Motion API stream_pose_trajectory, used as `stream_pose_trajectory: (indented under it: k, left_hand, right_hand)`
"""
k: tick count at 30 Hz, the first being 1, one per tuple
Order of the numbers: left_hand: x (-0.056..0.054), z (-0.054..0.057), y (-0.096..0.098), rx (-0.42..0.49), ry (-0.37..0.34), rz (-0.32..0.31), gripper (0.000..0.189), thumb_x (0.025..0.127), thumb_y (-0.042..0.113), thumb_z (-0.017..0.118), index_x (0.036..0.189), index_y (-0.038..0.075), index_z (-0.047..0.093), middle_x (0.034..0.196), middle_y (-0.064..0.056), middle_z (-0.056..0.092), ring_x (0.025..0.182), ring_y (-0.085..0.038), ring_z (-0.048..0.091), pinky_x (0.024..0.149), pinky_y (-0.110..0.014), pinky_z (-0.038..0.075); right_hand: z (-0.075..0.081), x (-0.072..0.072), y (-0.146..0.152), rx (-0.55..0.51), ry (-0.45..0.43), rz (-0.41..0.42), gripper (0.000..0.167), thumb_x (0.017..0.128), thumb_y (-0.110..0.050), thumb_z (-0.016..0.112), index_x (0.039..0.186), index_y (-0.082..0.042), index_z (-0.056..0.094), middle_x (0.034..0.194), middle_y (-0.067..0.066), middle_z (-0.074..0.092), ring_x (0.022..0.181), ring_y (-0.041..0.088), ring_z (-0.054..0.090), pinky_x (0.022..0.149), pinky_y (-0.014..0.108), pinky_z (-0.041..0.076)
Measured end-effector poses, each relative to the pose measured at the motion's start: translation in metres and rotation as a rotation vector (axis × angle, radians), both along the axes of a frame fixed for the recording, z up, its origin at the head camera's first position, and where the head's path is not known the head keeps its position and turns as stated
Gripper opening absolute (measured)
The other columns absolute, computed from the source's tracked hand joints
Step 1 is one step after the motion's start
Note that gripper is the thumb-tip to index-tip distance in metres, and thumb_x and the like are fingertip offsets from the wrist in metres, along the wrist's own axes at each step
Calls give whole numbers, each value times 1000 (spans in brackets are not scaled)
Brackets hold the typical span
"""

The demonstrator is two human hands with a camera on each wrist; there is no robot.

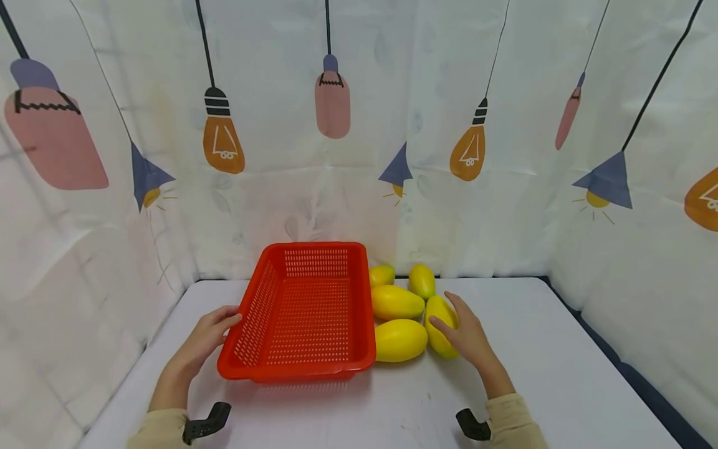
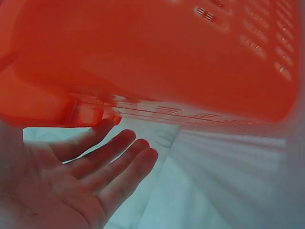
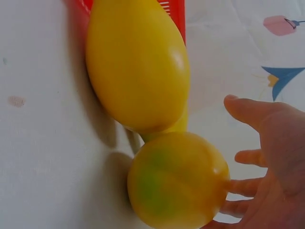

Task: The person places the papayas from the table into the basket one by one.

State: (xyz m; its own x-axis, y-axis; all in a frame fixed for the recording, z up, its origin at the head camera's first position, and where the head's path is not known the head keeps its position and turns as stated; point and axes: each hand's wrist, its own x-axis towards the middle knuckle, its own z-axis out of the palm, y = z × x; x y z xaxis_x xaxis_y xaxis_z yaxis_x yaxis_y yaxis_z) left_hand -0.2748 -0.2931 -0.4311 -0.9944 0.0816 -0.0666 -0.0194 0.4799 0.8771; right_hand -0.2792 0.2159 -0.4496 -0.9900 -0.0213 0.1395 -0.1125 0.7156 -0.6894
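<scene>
The red plastic basket [image 1: 314, 324] has perforated walls and nothing inside. My left hand [image 1: 204, 340] is at its left side, fingertips right at the rim. In the left wrist view the fingers [image 2: 119, 167] lie nearly straight along the basket's outer wall [image 2: 143, 57]. Several yellow mangoes lie right of the basket, among them a front mango [image 1: 401, 340] and a middle mango [image 1: 397, 302]. Over the rightmost mango [image 1: 439, 321] is my right hand [image 1: 468, 330], thumb and fingers spread apart. The right wrist view shows its fingertips at a greenish-ended mango [image 3: 176, 181].
Two smaller mangoes, a back-left mango [image 1: 382, 275] and a back-right mango [image 1: 422, 280], lie at the table's far edge. The white table [image 1: 561, 374] is walled by a printed curtain [image 1: 269, 206] at the back and both sides.
</scene>
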Motion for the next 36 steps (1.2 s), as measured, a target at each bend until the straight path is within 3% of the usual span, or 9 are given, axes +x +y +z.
stream_pose_trajectory:
  k: [7,18,26,36]
  left_hand:
    - [-3,-5,-10,105,-13,-66,55,101,38,45,140,-1,38,129,-19,54,99,-1,56,89,-42,54]
    - [-3,-7,-10,278,-20,-130,54,104,34,40,140,-5,31,111,8,59,100,-5,59,83,-30,54]
    - [-3,-10,-11,314,-37,-121,53,104,33,40,139,-5,29,110,11,58,99,-5,60,82,-28,54]
    - [-6,-12,-10,401,-36,-142,35,104,28,40,128,3,43,106,10,61,95,-7,62,81,-27,54]
  right_hand:
    - [2,1,-2,11,-12,17,81,90,-45,64,151,-9,27,157,20,26,144,41,25,116,59,21]
    - [4,2,3,68,-74,22,82,89,-37,67,151,-4,23,155,24,28,140,44,30,112,61,27]
    - [4,0,3,60,-141,4,84,89,-37,67,151,-1,22,153,27,31,137,44,35,110,61,31]
    - [3,-1,4,55,-145,-4,81,90,-36,65,150,-1,24,152,26,32,135,43,37,110,60,32]
